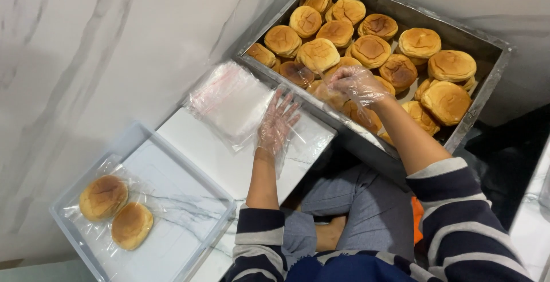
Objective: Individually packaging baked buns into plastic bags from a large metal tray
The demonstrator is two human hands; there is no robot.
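Observation:
My left hand [277, 122], in a thin clear plastic glove, lies flat with fingers spread on a clear plastic bag [306, 138] on the white marble surface, next to a stack of clear bags [229, 101]. My right hand [358, 84], also gloved, reaches into the metal baking tray [487, 81] and closes its fingers around a golden bun [329, 91] near the tray's front edge. Many round browned buns [372, 50] fill the tray.
A clear plastic bin [189, 179] at the lower left holds two bagged buns [117, 210]. A white marble wall rises on the left. My knees in grey trousers are below the tray.

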